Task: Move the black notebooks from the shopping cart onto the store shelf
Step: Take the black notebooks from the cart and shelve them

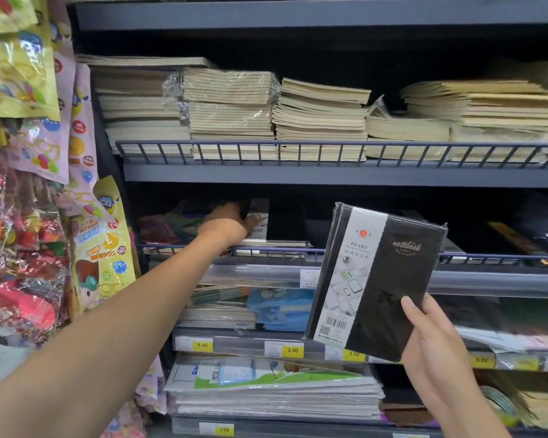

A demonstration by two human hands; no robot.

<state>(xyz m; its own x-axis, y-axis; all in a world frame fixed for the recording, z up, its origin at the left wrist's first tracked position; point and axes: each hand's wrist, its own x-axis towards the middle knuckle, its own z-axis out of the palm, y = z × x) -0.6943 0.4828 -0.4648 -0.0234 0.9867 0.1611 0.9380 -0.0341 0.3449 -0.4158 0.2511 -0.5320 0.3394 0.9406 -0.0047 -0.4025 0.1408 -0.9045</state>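
Observation:
My right hand [430,333] grips the lower right corner of a shrink-wrapped black notebook [392,279] with a white label band, held upright in front of the shelves. My left hand [231,224] reaches over the wire rail into the middle store shelf [487,279], its fingers curled around another black notebook [256,222] standing there. More black notebooks [286,222] stand just right of it. The shopping cart is out of view.
Stacks of cream notebooks [320,118] fill the upper shelf behind a wire rail [329,147]. Lower shelves hold flat paper packs [266,387] and yellow price tags. Bags of toys and stickers [29,184] hang at the left.

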